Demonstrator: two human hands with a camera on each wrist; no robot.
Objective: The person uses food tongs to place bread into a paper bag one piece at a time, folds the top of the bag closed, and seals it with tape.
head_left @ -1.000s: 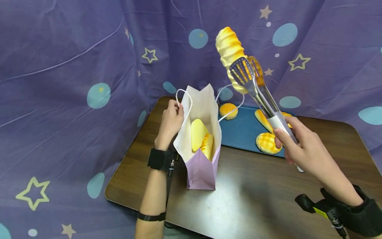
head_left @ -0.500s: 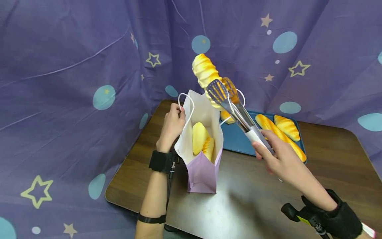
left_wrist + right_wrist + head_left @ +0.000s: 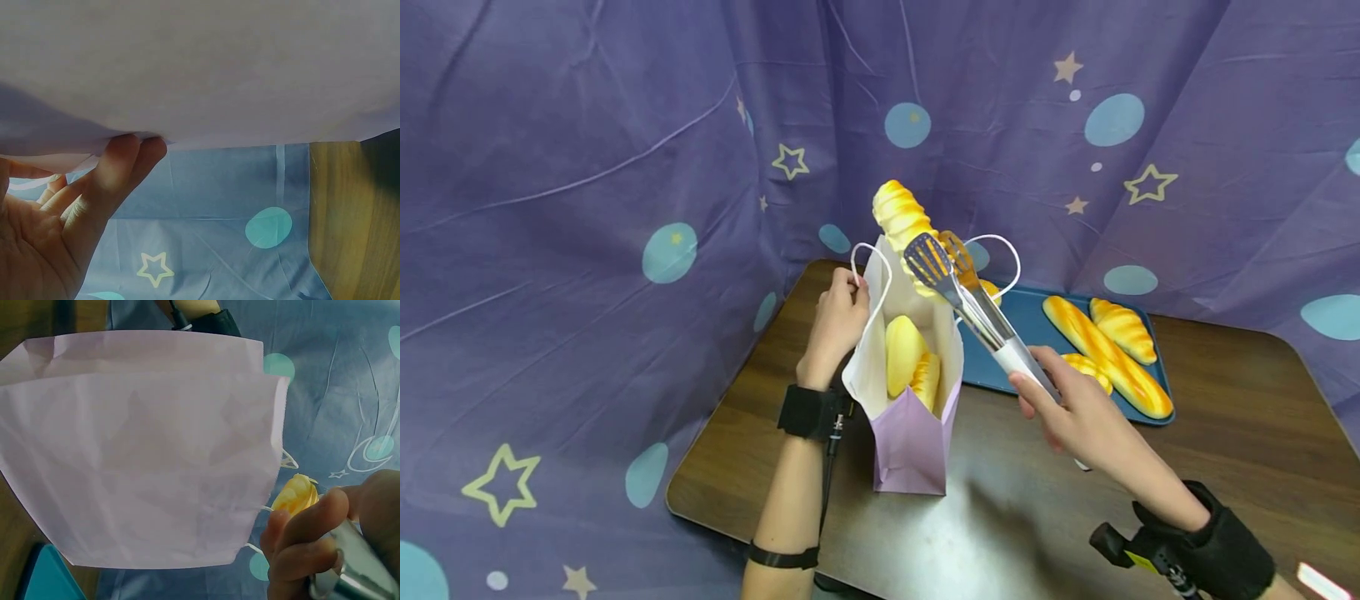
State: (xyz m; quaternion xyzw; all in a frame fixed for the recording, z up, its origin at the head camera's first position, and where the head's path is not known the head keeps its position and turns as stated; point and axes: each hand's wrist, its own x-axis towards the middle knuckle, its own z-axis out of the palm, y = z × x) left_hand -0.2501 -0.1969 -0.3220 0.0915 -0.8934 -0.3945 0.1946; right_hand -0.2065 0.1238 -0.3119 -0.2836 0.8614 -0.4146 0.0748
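A lilac paper bag (image 3: 910, 454) with white string handles stands upright and gaping on the table. My left hand (image 3: 838, 321) pinches its left rim by the handle; the left wrist view has those fingers (image 3: 122, 165) against the paper. Inside lie a pale yellow oval bread (image 3: 903, 357) and a ridged roll (image 3: 927, 385). My right hand (image 3: 1075, 408) grips metal food tongs (image 3: 985, 318) by their white-and-grey handle. Between the tong heads, a ridged cream horn (image 3: 901, 215) is held tilted over the bag's far side, its lower end partly covered by the tongs.
Behind the bag to the right is a blue tray (image 3: 981, 367). On it lie a long baguette (image 3: 1108, 358), a croissant (image 3: 1123, 327), a scored round bun (image 3: 1088, 367) and a bun (image 3: 992, 291) mostly hidden by the tongs. A patterned curtain (image 3: 1037, 50) hangs behind the table.
My right hand has carried the tongs and cream horn leftward and down, from above the tray to over the bag's mouth. My left hand stays on the rim.
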